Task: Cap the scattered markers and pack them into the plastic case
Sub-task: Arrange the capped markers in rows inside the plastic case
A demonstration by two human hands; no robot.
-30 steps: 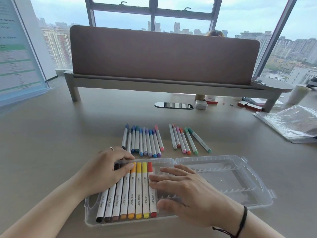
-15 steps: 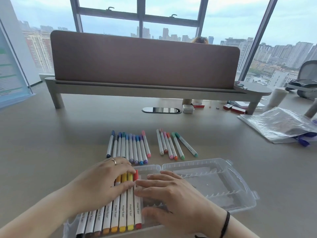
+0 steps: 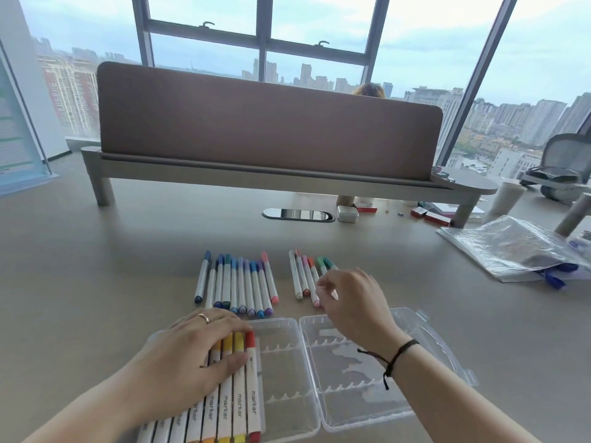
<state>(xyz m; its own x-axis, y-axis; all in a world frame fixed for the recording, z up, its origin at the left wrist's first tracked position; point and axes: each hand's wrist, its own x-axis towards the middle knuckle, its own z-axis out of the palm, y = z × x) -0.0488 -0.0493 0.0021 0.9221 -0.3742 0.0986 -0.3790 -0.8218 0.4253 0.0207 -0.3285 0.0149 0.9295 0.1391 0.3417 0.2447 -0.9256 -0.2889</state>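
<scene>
The left hand [image 3: 195, 356] lay flat, fingers [image 3: 235, 362] straight, across the packed markers [image 3: 238, 407], apparently to keep them seated in the left tray of the open plastic case [image 3: 425, 343] on the surface [image 3: 96, 266]. At least seven packed markers showed, the red one [image 3: 252, 391] outermost; others were partly hidden. The right hand [image 3: 351, 298] hovered over the right-hand loose group [image 3: 302, 276], fingers curled; whether they held anything could not be told. That group showed six markers, the left-hand group [image 3: 236, 282] about ten, all capped. The right tray held none.
</scene>
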